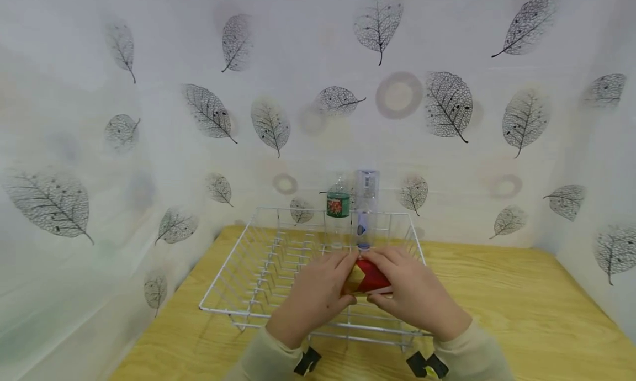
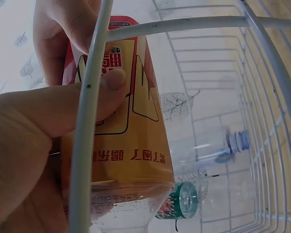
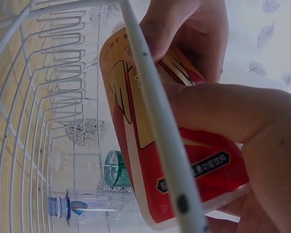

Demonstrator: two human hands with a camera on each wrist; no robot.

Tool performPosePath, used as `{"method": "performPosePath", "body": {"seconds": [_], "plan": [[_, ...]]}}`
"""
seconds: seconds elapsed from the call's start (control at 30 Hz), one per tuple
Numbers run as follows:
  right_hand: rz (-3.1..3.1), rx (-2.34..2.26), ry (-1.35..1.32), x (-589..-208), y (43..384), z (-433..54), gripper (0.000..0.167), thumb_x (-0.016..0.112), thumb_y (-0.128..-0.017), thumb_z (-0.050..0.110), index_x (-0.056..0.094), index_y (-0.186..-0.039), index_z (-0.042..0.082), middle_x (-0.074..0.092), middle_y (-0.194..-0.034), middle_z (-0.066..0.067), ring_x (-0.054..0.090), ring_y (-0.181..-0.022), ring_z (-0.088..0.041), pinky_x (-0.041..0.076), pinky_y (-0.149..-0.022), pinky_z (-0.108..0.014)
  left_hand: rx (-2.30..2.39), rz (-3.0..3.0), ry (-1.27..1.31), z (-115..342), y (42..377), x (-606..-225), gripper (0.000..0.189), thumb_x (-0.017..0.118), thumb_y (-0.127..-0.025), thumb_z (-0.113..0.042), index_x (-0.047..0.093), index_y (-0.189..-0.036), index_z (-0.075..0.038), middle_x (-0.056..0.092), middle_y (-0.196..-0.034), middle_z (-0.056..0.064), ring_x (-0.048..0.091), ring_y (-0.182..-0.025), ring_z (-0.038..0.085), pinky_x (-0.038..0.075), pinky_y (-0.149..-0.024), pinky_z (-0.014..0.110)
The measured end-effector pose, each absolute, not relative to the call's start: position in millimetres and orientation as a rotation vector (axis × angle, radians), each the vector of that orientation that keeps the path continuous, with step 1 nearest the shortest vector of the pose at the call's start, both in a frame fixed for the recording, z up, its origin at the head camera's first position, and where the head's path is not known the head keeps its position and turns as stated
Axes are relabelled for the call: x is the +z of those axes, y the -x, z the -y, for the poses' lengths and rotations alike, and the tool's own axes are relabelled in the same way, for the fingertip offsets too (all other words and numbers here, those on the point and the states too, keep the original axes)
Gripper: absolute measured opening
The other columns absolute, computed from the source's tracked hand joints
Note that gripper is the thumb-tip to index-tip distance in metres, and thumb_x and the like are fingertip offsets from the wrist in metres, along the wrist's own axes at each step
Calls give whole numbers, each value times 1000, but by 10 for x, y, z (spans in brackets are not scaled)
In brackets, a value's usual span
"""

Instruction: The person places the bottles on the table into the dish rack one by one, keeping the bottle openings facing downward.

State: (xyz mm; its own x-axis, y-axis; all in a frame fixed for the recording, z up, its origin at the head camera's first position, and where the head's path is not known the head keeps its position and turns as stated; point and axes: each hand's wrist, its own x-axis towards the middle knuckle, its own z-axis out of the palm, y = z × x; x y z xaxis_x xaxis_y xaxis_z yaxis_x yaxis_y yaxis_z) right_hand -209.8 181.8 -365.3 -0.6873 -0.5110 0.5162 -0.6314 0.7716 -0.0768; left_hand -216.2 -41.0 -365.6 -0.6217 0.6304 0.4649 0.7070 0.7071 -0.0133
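Observation:
A plastic drink bottle (image 1: pixel 370 277) with a red and gold label lies sideways between both hands, above the front part of a white wire rack (image 1: pixel 258 313). My left hand (image 1: pixel 315 292) grips its gold end, thumb across the label in the left wrist view. Around the red end (image 3: pixel 203 179) curls my right hand (image 1: pixel 417 287). Behind them, in the rack, a clear bottle with a green label (image 1: pixel 338 204) and a clear bottle with a blue label (image 1: pixel 364 223) stand upside down, side by side. The hands hide part of the held bottle.
The rack has rows of upright wire dividers (image 1: pixel 278 265) on its left side. It stands on a wood-grain table (image 1: pixel 507 303). A white leaf-patterned sheet (image 1: pixel 318 55) hangs behind and at both sides. Black straps (image 1: pixel 308 361) sit below the wrists.

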Motion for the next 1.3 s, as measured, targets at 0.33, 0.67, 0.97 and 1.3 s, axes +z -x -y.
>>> {"method": "performPosePath", "body": {"seconds": [0.33,0.67,0.97,1.3], "plan": [[2506,642,-828,-3539,2012,-1838,75,89,-80,33,54,-145,19,53,-141,-4,62,-111,-24,60,-76,-33,-406,2495,1032,444,2197,-3685,80,85,-83,-40,49,-147,-8,64,-133,2,63,-115,17,53,-96,34],[2256,1500,-785,-3402,1940,-1964,84,73,-94,7,25,-160,26,40,-156,-9,43,-140,-23,40,-106,-21,-1114,2545,1042,415,2230,-3682,73,81,-88,-34,45,-151,-20,62,-131,-4,60,-102,9,54,-83,24],[2143,2037,-670,-3425,1909,-1877,75,68,-99,18,26,-159,33,44,-146,-15,55,-124,-33,55,-92,-36,-1805,2504,1013,330,2216,-3750,67,76,-93,-34,43,-151,-30,60,-129,-6,63,-108,14,55,-89,30],[2176,1973,-570,-3470,1900,-1762,76,75,-94,15,34,-156,30,50,-137,-15,56,-119,-34,56,-87,-38,-1730,2520,1000,269,2213,-3791,75,82,-88,-32,41,-150,-38,58,-133,-15,57,-119,9,50,-98,33]]}}
